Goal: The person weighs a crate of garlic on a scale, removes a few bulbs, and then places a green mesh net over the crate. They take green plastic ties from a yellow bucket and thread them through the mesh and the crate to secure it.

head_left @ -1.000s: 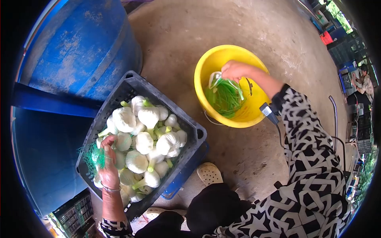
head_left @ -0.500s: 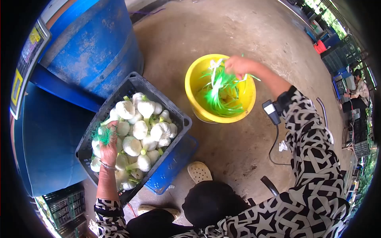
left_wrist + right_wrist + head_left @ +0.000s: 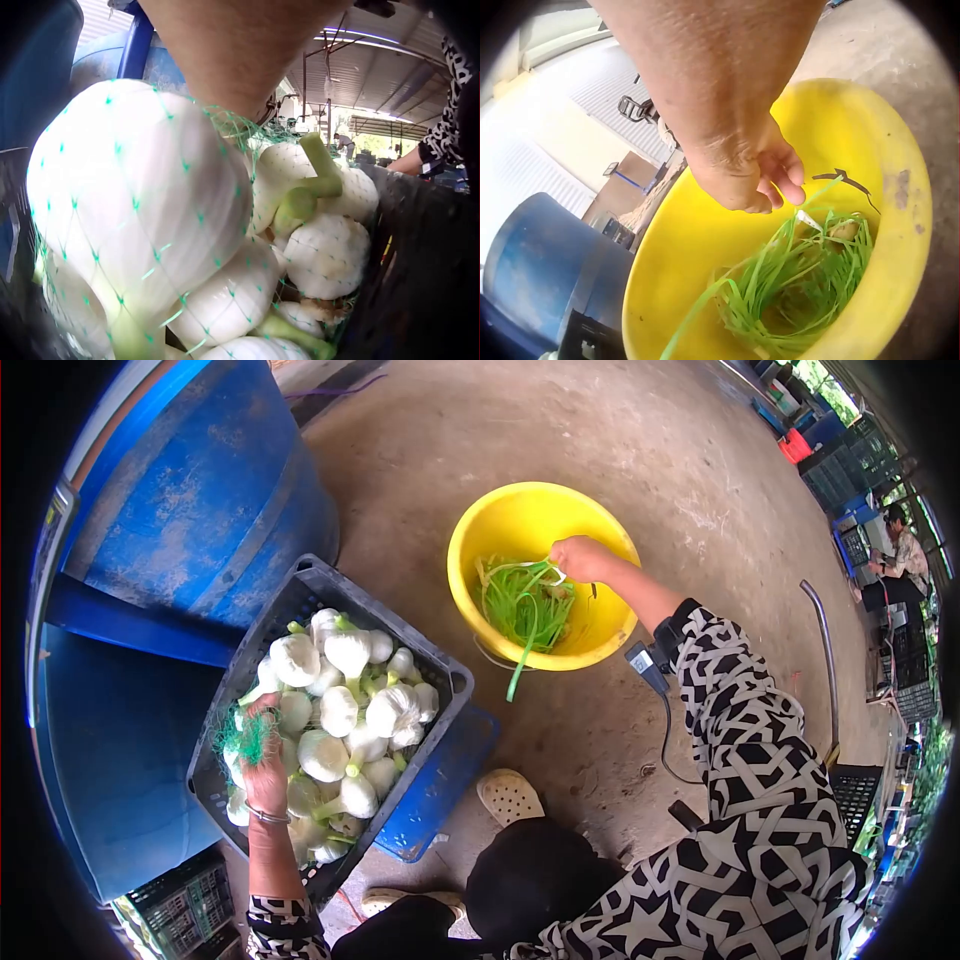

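My left hand (image 3: 265, 770) grips the gathered green mouth of a net bag (image 3: 245, 736) at the left side of a dark plastic crate (image 3: 425, 637). Large white garlic bulbs (image 3: 323, 756) with cut green stems fill the crate. In the left wrist view, green mesh stretches over a big garlic bulb (image 3: 142, 195) close to the camera. Over a yellow bucket (image 3: 510, 515), my right hand (image 3: 585, 558) has curled fingers and pinches an end of green plastic strips (image 3: 525, 610). The rest of the tangled strips lies in the bucket, one strand over its rim.
Blue barrels (image 3: 200, 500) stand at the left, beside the crate. A blue tray (image 3: 440, 785) lies partly under the crate. A small black device (image 3: 647, 665) with a cable hangs at my right wrist. A person (image 3: 900, 560) sits far right among stacked crates.
My right hand lifted a bunch of strips within the bucket, and the bunch has dropped back; one strand now hangs over the front rim. My left hand keeps hold of the net bag.
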A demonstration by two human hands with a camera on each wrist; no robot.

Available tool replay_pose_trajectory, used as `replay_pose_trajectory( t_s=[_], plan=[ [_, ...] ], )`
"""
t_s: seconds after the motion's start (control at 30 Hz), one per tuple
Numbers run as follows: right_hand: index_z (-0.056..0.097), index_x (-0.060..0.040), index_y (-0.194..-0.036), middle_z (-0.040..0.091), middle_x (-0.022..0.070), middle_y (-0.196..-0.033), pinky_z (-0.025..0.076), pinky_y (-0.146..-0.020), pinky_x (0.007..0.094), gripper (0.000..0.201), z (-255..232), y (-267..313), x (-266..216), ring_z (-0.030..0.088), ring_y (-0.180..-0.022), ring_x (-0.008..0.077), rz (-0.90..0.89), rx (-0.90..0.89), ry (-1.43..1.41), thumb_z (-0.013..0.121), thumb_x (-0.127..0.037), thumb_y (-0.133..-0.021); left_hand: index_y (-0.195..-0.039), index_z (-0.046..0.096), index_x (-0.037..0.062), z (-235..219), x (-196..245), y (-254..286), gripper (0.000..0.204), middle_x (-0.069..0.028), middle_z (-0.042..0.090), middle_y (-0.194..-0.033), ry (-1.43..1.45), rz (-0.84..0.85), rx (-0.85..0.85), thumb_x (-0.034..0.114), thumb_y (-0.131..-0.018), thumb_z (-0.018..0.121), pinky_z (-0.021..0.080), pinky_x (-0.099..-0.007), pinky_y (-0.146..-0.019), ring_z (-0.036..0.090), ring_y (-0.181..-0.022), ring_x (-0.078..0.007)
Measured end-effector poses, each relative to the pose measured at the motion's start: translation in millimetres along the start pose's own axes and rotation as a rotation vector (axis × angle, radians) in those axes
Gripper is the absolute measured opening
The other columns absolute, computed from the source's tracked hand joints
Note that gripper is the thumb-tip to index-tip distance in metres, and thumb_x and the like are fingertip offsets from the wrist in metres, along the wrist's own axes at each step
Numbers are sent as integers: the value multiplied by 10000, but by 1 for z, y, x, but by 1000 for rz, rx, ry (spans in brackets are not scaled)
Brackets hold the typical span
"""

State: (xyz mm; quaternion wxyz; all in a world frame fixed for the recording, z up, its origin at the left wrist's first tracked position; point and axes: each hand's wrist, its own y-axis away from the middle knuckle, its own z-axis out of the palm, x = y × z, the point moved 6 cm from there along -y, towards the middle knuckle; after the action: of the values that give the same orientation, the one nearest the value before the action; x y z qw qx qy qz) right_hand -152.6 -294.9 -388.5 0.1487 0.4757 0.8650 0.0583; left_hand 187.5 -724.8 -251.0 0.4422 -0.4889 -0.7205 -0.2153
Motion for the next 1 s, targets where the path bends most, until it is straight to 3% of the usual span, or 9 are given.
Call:
replay_pose_trajectory(
  t_s=[0.1, 0.37, 0.53, 0.6, 0.7, 0.8, 0.87, 0.97, 1.0],
  plan=[
    [553, -139, -1232, 667, 145, -834, 513, -611, 351, 428, -13, 8, -36, 654, -600, 206, 193, -248, -251, 545, -71, -810, -1142, 601, 77, 3, 7, -1, 335, 95, 409, -744, -22, -37, -2, 326, -956, 474, 236, -179, -528, 290, -607, -18],
    [574, -83, -1203, 668, 138, -828, 507, -532, 323, 392, 31, -19, -60, 621, -499, 187, 38, -386, -200, 527, -56, -814, -1142, 595, 77, 5, 13, 0, 334, 76, 462, -814, 13, -100, -34, 326, -954, 477, 259, -189, -555, 299, -619, -35],
    [628, -59, -1092, 671, 104, -806, 499, -514, 324, 267, -55, 20, -59, 634, -539, 201, 23, -100, -772, 570, -166, -855, -1148, 598, 79, 1, 3, 3, 311, 74, 480, -851, 76, -45, -6, 302, -943, 528, 295, -192, -567, 326, -632, -33],
    [628, -60, -1080, 671, 87, -801, 501, -558, 306, 258, -53, 25, -53, 646, -589, 195, -68, 5, -664, 574, -212, -879, -1150, 597, 76, 1, -2, 3, 310, 68, 498, -876, 15, -20, -3, 299, -947, 527, 298, -194, -568, 330, -641, -33],
    [566, -105, -1206, 661, 74, -788, 507, -637, 295, 299, -97, 54, -60, 652, -699, 166, -302, 686, -596, 530, -105, -909, -1149, 597, 79, 0, 2, 5, 285, 69, 488, -861, 36, -6, 5, 272, -953, 520, 298, -194, -568, 332, -646, -35],
    [449, -147, -1340, 672, 75, -833, 507, -629, 279, 456, -123, 73, -74, 615, -655, 123, -309, 751, -958, 529, -53, -901, -1155, 591, 81, 1, -4, 2, 274, 72, 476, -842, 43, 19, 6, 255, -956, 516, 299, -193, -569, 334, -645, -35],
    [307, -176, -1430, 676, 71, -879, 504, -637, 251, 597, -114, 69, -67, 573, -636, 84, -198, 595, -1072, 530, -32, -895, -1159, 587, 81, -2, -15, 4, 268, 73, 476, -840, 46, 13, 4, 242, -957, 516, 300, -192, -570, 338, -647, -35],
    [159, -128, -1466, 676, 100, -923, 485, -630, 228, 707, -124, 60, -61, 610, -707, 105, -123, 550, -1157, 541, 2, -885, -1174, 550, 34, -1, -17, 4, 248, -45, 566, -1119, 109, -57, -84, 116, -945, 505, 390, -283, -894, 509, -1002, -152],
    [159, -128, -1466, 676, 100, -923, 485, -630, 228, 707, -128, 58, -64, 610, -707, 105, -127, 545, -1155, 541, 2, -885, -1174, 550, 34, -2, -18, 5, 248, -45, 566, -1119, 111, -60, -79, 116, -945, 505, 390, -283, -894, 509, -1002, -152]
  ],
)
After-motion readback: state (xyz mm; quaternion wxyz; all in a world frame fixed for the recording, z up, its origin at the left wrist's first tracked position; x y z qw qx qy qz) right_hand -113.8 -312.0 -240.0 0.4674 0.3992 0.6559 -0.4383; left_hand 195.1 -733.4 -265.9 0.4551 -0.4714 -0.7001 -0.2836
